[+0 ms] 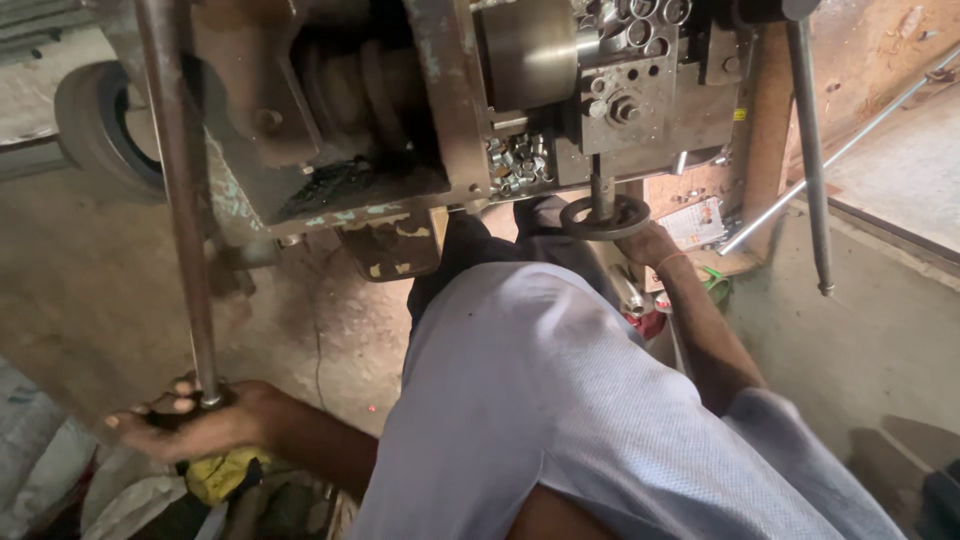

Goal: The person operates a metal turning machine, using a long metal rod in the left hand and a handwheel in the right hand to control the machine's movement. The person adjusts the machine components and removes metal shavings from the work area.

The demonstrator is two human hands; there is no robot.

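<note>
My left hand (190, 420) is closed around the dark knob at the lower end of a long steel lever bar (180, 190) that rises to the machine. My right hand (648, 245), with a red thread on the wrist, grips a small black handwheel (600, 217) under the machine's metal head (640, 100). A heap of small shiny metal parts (518, 160) lies in an opening of the machine just left of the handwheel. My light blue shirt (540, 400) fills the lower middle of the view.
A second lever rod (810, 150) hangs at the right, and a thin steel bar (830, 155) slants beside it. A tyre (95, 125) stands at the far left. Yellow cloth (225, 472) and sacks lie under my left hand. The floor is bare concrete (90, 290).
</note>
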